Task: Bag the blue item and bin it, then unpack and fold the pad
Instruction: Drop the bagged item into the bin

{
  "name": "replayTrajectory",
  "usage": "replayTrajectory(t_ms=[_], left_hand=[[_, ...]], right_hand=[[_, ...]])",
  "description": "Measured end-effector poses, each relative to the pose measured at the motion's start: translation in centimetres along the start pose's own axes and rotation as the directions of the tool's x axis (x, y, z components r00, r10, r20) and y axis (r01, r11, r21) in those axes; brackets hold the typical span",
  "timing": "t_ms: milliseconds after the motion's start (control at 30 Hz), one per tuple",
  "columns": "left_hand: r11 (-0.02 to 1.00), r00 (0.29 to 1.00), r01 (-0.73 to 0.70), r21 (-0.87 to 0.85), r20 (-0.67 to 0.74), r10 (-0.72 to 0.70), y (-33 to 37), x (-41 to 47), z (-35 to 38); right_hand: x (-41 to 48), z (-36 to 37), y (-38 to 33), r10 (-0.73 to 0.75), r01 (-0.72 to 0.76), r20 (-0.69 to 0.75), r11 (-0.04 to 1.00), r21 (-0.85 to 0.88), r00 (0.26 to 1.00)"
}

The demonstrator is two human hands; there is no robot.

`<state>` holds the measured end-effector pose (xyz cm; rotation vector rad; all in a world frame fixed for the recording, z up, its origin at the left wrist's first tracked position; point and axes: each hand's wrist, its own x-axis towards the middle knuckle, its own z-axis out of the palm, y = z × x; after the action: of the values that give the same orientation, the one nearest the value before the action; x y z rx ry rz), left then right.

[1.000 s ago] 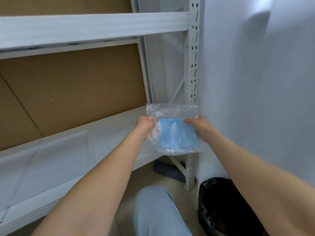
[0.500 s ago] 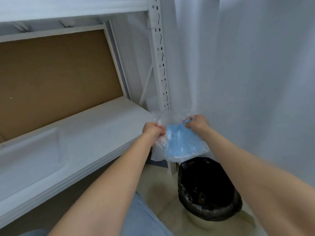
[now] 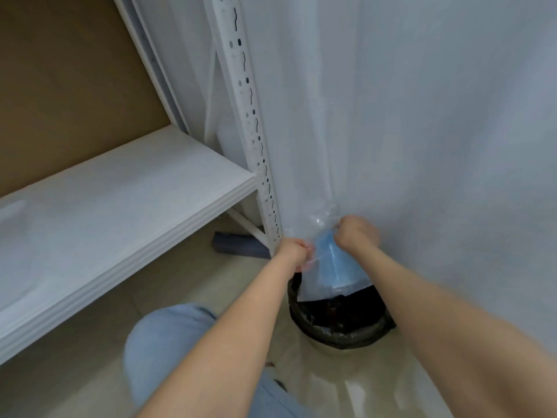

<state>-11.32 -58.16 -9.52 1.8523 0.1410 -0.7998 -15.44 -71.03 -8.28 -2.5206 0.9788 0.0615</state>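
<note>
At the left of the view, the white shelf (image 3: 120, 212) now lies off to the side. A second ago I held the work directly in front of it. The shelf's front right corner meets the slotted upright post (image 3: 251, 122), and this post is the nearest hard edge to my left hand (image 3: 297, 253).

1. Left hand: fingers curled, pinching the left top edge of the clear bag (image 3: 310, 286), just beside the foot of the post.
2. Blue item (image 3: 337, 267): fully inside the bag, hanging low in it.
3. Right hand (image 3: 357, 232): fingers curled, pinching the right top edge of the bag, near the white wall (image 3: 437, 131).
4. Bin (image 3: 346, 339): black-lined and open at the top. The bag has travelled right and down and now hangs with its lower edge over the rim.

Judgement: bagging is complete and binning is one release away. The pad has not been started.

Room for moving: the gap between post and wall is narrow, so sideways travel is limited. The path straight down into the bin is open. My knee (image 3: 162, 342) and bare floor lie to the near left, which leaves room to draw both arms back.
</note>
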Motion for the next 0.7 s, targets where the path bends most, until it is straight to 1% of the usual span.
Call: replayTrajectory(t_ms=[100,167,267,433,600,700], left_hand=[[0.997,0.996,0.076,-0.032,0.044,-0.074,-2.0,1.4,1.5],[0.993,0.99,0.112,-0.02,0.087,-0.11,-3.0,2.2,2.2],[0.989,0.981,0.145,-0.024,0.135,-0.14,-4.1,3.4,2.6],[0.98,0.959,0.194,0.037,0.205,-0.197,-5.7,5.1,3.7],[0.965,0.927,0.246,0.091,0.268,-0.261,-6.6,5.9,4.2],[0.955,0.923,0.273,0.115,0.247,-0.294,-6.5,6.2,4.3]], right_hand=[[0.5,2.6,1.2,0.079,-0.079,-0.005,0.996,-0.03,0.997],[0.9,4.2,2.2,0.137,-0.137,0.001,0.991,-0.007,0.991],[1.6,6.2,3.1,0.198,-0.201,0.085,0.979,0.029,0.977],[2.0,8.8,4.4,0.29,-0.289,0.14,0.957,-0.03,0.947],[2.6,10.7,5.3,0.32,-0.321,0.253,0.946,-0.039,0.913],[2.8,11.2,5.1,0.335,-0.337,0.299,0.94,-0.045,0.894]])
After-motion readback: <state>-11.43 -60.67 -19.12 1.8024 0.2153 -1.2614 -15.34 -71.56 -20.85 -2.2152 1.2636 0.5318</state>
